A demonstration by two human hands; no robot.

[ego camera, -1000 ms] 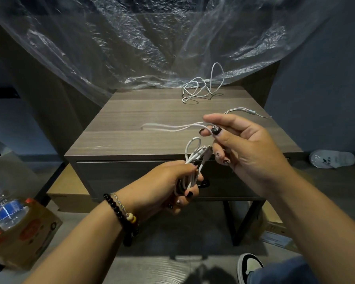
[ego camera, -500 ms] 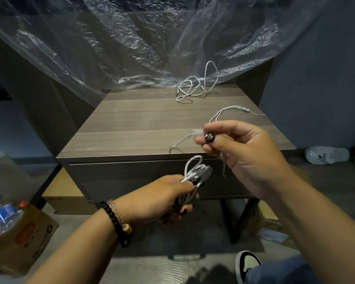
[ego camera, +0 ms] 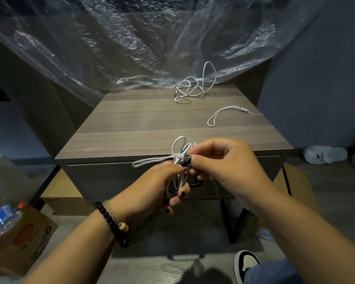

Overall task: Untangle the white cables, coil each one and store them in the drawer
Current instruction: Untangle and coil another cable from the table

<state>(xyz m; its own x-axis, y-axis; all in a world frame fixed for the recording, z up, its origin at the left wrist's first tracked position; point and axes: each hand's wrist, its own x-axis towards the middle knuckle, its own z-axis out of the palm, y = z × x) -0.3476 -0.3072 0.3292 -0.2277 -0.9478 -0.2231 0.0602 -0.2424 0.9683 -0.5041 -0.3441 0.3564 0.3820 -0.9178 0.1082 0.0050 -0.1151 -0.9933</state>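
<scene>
My left hand (ego camera: 152,189) grips a bundle of coiled white cable (ego camera: 177,152) in front of the shut drawer (ego camera: 115,179) of a wooden nightstand. My right hand (ego camera: 225,165) pinches the cable's loose end against the top of the bundle, and a loop of it sticks out to the left. A second white cable (ego camera: 193,87) lies tangled at the back of the nightstand top. A short white looped cord (ego camera: 223,113) lies on the right side of the top. The drawer's dark handle is partly hidden behind my hands.
Clear plastic sheeting (ego camera: 131,48) hangs over the back of the nightstand. A cardboard box with a water bottle (ego camera: 6,222) sits at the left on the floor. Flat cardboard lies under the nightstand. A white slipper (ego camera: 324,154) is at the right, my shoe (ego camera: 246,263) below.
My right hand has come down and left to meet the bundle, wrapping the loose end across it. The short looped cord now lies free on the tabletop.
</scene>
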